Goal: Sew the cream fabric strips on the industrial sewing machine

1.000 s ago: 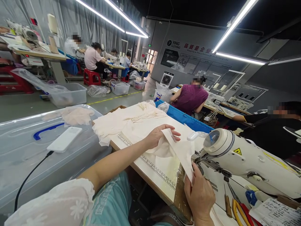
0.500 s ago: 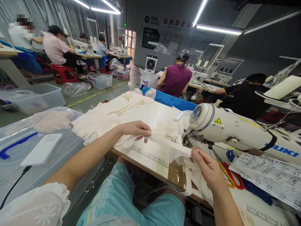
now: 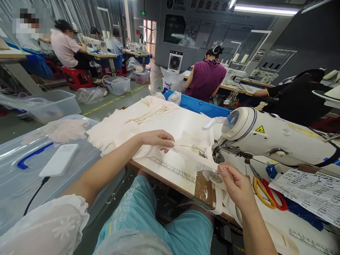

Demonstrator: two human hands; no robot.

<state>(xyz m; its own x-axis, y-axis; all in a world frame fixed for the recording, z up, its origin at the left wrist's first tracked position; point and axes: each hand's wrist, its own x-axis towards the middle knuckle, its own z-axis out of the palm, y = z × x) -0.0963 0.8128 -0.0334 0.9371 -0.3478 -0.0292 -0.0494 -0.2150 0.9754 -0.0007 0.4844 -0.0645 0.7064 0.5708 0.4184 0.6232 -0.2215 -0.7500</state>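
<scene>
My left hand [image 3: 156,139] pinches one end of a cream fabric strip [image 3: 195,158], and my right hand [image 3: 236,184] pinches the other end near the needle of a white sewing machine [image 3: 276,141]. The strip is stretched straight between both hands above the cream work table [image 3: 172,170]. More cream fabric hangs below my right hand over the table's front edge. A pile of cream fabric pieces [image 3: 117,131] lies behind my left hand.
Yellow and red scissors [image 3: 268,193] and a printed paper sheet [image 3: 310,191] lie right of the needle. A clear plastic bin [image 3: 32,184] with a white phone [image 3: 58,160] on its lid stands at my left. Other people sew at tables behind.
The view swung right. The folded cloth that both hands held a second ago is now pulled out into a straight strip, and my right hand moved up beside the needle.
</scene>
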